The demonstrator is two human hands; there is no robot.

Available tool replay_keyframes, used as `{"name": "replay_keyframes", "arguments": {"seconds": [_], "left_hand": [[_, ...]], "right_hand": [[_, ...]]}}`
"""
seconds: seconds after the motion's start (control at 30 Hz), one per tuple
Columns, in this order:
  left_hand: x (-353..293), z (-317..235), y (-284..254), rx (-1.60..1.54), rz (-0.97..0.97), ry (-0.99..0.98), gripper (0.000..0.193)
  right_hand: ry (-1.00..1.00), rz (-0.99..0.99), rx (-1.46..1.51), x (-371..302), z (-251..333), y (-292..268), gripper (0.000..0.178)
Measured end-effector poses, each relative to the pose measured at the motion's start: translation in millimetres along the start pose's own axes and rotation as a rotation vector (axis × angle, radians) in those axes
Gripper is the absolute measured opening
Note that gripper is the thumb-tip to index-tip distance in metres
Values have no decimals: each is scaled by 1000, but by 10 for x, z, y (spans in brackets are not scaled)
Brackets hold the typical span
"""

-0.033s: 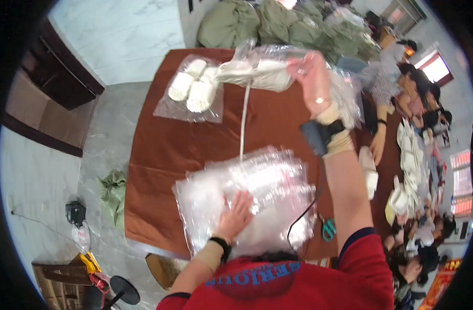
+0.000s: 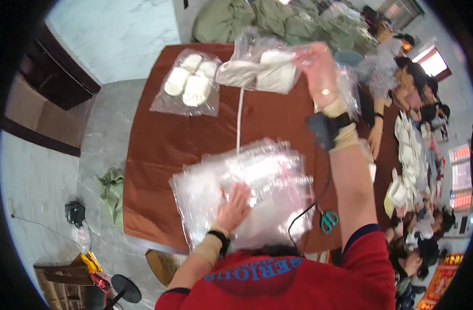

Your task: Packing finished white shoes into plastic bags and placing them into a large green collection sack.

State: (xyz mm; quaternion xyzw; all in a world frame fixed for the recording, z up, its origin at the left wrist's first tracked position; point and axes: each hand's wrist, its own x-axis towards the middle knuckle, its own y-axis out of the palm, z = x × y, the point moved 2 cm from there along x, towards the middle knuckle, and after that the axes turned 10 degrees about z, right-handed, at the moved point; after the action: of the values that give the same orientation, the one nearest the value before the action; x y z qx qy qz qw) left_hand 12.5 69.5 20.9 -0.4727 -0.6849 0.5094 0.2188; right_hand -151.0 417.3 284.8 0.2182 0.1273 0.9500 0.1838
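Slippers [image 2: 197,91]: white; enclosed in a clear bag [image 2: 158,102], laid flat at the far left of the brown desk [image 2: 169,142].
White pieces [image 2: 278,73]: two are seen at the far edge, just right of the slippers, with clear film [image 2: 245,47] about them; whether they are fully enclosed cannot be told.
Right hand [image 2: 319,72]: extended to the right end of the white pieces, with film around the fingers; finger closure is blurred, so a grip cannot be confirmed.
Left hand [image 2: 234,209]: pressed flat on the bag stack [image 2: 270,170] at the near side, fingers extended; nothing is seen gripped.
Completed portion: one bag is judged filled and set down.
Portion in hand: the white pieces are judged only partly dealt with, since the right hand is placed at them.
Remaining portion: the stacked bags appear flat and unfilled; their count cannot be read.
Strip [image 2: 240,119]: white, run between the white pieces and the bag stack.
Scissors [image 2: 328,222]: teal-handled, placed just right of the bag stack.
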Motion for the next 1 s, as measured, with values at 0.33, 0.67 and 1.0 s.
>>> {"name": "replay_keyframes", "arguments": {"seconds": [0.33, 0.67, 1.0], "left_hand": [[1, -47, 52, 48, -150, 11, 64], [-133, 9, 103, 40, -189, 82, 64], [-69, -50, 138, 19, -145, 139, 64]], "right_hand": [[126, 156, -216, -1435, 1433, 588, 15], [318, 267, -540, -2740, 1798, -586, 12], [789, 84, -656, -4325, 292, -1080, 16]]}}
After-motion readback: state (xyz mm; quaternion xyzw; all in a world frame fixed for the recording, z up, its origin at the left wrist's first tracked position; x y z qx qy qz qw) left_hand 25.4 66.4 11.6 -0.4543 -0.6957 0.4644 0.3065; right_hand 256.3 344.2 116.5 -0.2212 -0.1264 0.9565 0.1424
